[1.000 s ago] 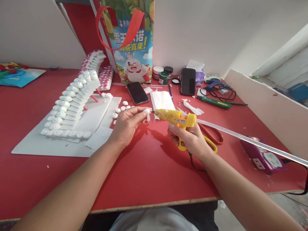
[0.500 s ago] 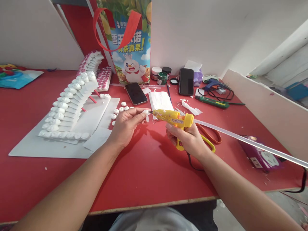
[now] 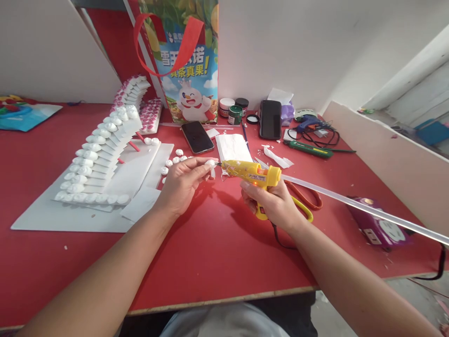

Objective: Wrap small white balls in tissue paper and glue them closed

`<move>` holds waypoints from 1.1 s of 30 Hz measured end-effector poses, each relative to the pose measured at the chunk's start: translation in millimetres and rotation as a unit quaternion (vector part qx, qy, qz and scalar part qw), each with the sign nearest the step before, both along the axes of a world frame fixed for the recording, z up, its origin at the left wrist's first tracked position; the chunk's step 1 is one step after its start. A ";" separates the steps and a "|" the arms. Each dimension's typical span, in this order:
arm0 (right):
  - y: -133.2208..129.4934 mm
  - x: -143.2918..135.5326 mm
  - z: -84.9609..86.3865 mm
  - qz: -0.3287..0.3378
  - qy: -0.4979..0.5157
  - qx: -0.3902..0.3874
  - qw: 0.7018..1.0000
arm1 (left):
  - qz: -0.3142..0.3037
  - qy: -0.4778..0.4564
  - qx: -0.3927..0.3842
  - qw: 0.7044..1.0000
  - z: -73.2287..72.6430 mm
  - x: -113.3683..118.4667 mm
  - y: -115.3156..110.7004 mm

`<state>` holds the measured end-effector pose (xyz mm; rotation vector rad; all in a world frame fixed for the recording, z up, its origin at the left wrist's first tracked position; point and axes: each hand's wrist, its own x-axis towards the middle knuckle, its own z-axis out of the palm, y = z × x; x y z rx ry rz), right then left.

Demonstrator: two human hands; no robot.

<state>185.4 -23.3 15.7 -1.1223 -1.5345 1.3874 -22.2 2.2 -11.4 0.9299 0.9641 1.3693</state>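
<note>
My right hand (image 3: 271, 201) is wrapped round the handle of a yellow hot glue gun (image 3: 250, 172), whose small light glows orange. A long clear glue stick (image 3: 336, 198) runs out of its back end to the right. Between thumb and fingers, my left hand (image 3: 184, 182) pinches a small white paper rosette (image 3: 211, 164) with a loose strip hanging down. The gun's nozzle (image 3: 219, 164) is right at the rosette; whether it touches I cannot tell. Left of my left hand, several white rosettes (image 3: 169, 163) lie on the red table (image 3: 203, 262).
At the left, a curved white stepped model (image 3: 101, 150) edged with rosettes stands on a white board (image 3: 31, 217). Farther back are a gift bag (image 3: 191, 70), two phones (image 3: 197, 136), paint jars (image 3: 235, 114) and stacked white paper (image 3: 233, 147). Scissors (image 3: 307, 213) lie under the glue gun.
The whole view has shifted very slightly. Both hands keep their hold, with the glue gun's nozzle still at the white rosette.
</note>
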 end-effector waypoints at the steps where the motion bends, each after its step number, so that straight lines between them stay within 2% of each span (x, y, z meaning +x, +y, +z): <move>1: -0.2 0.0 0.1 0.001 0.001 0.001 1.000 | -0.004 0.000 0.000 1.000 -0.4 -0.2 0.0; 8: 0.1 1.4 -0.2 0.004 -0.001 -0.001 1.000 | -0.028 0.011 -0.008 1.000 -3.6 -0.8 -1.1; 14: -0.6 1.7 -0.1 0.005 -0.009 -0.003 1.000 | 0.021 -0.011 -0.002 1.000 2.7 0.9 -1.4; 18: -3.5 5.9 10.5 -0.011 -0.031 -0.005 0.999 | 0.034 -0.029 0.000 0.999 5.3 0.8 -1.3; 21: -2.1 21.5 23.2 -0.069 -0.089 0.009 0.994 | 0.029 -0.040 -0.001 0.999 4.7 0.5 -2.0; 25: 10.1 63.7 30.2 -0.214 -0.144 0.014 0.966 | 0.010 -0.033 -0.007 0.999 4.6 1.6 -4.3; 28: 23.7 101.1 19.0 -0.326 -0.157 0.021 0.932 | -0.003 -0.041 -0.005 0.999 7.0 3.8 -6.1; 33: 39.0 139.8 -13.3 -0.390 -0.245 -0.007 0.888 | -0.033 -0.056 -0.014 0.998 10.1 6.2 -8.9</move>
